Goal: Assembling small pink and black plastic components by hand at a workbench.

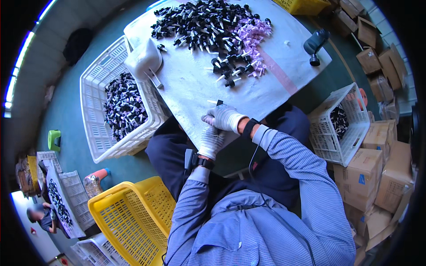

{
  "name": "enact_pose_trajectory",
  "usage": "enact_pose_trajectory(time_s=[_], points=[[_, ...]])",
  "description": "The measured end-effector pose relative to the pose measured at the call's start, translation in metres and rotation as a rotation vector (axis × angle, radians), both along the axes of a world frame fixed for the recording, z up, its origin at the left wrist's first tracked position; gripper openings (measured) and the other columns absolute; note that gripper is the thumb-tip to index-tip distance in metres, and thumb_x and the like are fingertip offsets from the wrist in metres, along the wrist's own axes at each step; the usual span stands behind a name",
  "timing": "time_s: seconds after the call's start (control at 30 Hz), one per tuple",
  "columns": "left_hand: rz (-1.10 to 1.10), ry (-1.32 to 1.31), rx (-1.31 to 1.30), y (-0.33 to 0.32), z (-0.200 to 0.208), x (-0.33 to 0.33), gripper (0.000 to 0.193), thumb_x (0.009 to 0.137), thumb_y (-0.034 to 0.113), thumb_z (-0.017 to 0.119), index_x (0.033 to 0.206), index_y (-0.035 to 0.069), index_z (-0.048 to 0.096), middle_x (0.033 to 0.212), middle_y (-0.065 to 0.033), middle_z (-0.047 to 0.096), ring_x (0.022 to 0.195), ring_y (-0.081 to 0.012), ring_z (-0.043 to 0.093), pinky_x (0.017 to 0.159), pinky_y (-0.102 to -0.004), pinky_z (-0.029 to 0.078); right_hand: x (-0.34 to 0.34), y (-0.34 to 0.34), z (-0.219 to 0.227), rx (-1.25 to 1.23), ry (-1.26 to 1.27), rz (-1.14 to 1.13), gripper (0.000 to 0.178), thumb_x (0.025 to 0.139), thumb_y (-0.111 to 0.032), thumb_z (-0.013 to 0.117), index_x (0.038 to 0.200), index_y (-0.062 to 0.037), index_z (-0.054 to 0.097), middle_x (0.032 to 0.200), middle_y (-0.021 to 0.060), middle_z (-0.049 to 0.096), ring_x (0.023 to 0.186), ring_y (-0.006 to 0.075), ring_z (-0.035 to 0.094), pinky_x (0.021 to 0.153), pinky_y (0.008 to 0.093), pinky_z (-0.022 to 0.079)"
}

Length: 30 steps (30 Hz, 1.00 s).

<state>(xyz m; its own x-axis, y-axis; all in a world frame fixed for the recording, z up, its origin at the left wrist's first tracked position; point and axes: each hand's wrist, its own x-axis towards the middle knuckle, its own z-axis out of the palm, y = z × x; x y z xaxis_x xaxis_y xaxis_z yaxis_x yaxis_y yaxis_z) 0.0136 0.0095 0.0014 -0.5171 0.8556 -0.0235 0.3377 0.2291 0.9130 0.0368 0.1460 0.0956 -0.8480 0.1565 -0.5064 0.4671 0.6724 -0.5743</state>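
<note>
Both my hands wear white gloves and meet over the near edge of the white-covered table (pixel 182 95). My right hand (pixel 225 118) is closed, its fingers curled over the fingertips of my left hand (pixel 211 139). My left hand is closed too, partly covered by the right; what they hold between them is hidden. A black cap with a white stem (pixel 219 102) shows right beside my right knuckles; whether it is gripped or lies on the table I cannot tell. Farther back spreads a big pile of similar black caps (pixel 195 24), with small light-purple pieces (pixel 253 37) along its right side.
A white scoop (pixel 144 60) rests on the table's left edge, a black device (pixel 316 44) at its right. White crates (pixel 95 119) (pixel 350 148) holding caps flank the table. A yellow basket (pixel 117 208) stands at my left. Cardboard boxes (pixel 359 173) line the right; another person (pixel 42 217) works far left.
</note>
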Motion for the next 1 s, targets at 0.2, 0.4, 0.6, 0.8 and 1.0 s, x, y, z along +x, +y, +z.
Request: enact_pose_trajectory(time_s=[0.2,0.4,0.6,0.8,1.0], points=[[-0.012,0.031,-0.025,0.002,-0.003,0.001,0.039,0.089,0.016,0.063,0.126,0.006,0.055,0.116,-0.0132,0.065,0.104,-0.0279,0.064,0.087,-0.0350,0.049,0.001,-0.004,-0.016,0.167,0.073,-0.019,0.045,0.096,-0.046,0.046,0.097,-0.0083,0.070,0.082,0.0130,0.071,0.083,0.0320,0.068,0.077,0.0428,0.051],[-0.198,0.270,-0.313,-0.002,-0.019,-0.001,0.049,0.091,0.024,0.060,0.136,0.010,0.046,0.130,-0.0084,0.057,0.120,-0.0211,0.055,0.096,-0.0323,0.042,0.013,-0.026,-0.013,0.269,0.173,-0.183,0.038,0.095,-0.044,0.048,0.100,-0.0125,0.070,0.089,0.0132,0.070,0.088,0.0324,0.068,0.082,0.0469,0.048],[-0.278,0.559,-0.214,0.007,-0.002,0.008,0.039,0.092,0.016,0.057,0.130,0.008,0.051,0.118,-0.0068,0.063,0.110,-0.0199,0.059,0.094,-0.0315,0.044,0.025,-0.018,-0.023,0.198,0.222,-0.275,0.039,0.096,-0.044,0.045,0.103,-0.0159,0.071,0.101,0.0144,0.070,0.099,0.0349,0.066,0.095,0.0610,0.039],[-0.127,-0.264,0.072,-0.004,-0.060,-0.005,0.044,0.098,0.015,0.046,0.141,0.007,0.039,0.137,-0.0085,0.051,0.126,-0.0176,0.050,0.103,-0.0293,0.039,0.008,-0.027,-0.007,0.245,0.139,-0.206,0.034,0.093,-0.042,0.049,0.105,-0.0182,0.071,0.097,0.0125,0.071,0.097,0.0325,0.066,0.090,0.0494,0.045],[-0.068,-0.035,-0.050,0.001,-0.022,-0.001,0.041,0.094,0.011,0.055,0.134,0.003,0.047,0.124,-0.0110,0.061,0.114,-0.0199,0.059,0.093,-0.0298,0.047,0.005,-0.011,-0.009,0.193,0.097,-0.170,0.046,0.095,-0.049,0.046,0.101,-0.0092,0.069,0.092,0.0169,0.070,0.093,0.0346,0.067,0.086,0.0457,0.048]])
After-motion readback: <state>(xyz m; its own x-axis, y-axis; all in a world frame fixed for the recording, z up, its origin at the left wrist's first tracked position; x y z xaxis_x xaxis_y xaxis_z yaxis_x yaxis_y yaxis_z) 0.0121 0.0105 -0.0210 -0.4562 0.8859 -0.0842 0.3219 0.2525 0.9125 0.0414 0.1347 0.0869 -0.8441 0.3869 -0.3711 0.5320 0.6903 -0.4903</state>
